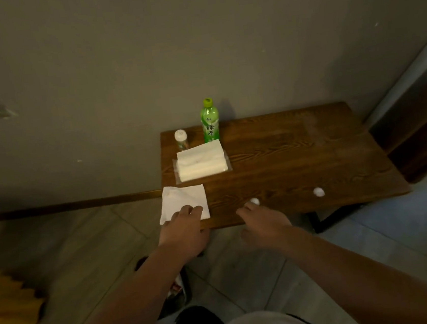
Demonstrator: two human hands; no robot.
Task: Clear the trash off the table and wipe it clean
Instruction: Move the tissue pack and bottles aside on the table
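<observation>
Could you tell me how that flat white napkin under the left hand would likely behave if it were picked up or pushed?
The napkin looks thin and creased, so it would probably flop. It overhangs the table edge, so a push may slide it off. The left hand rests on it with straight fingers.

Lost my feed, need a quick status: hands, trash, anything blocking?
Left hand flat on tissue. Right hand at near paper ball, grip unclear. Second ball untouched on table. Nothing blocking.

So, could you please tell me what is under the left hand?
The left hand rests on a flat white napkin at the table corner; whatever is beneath the napkin is hidden.
</observation>
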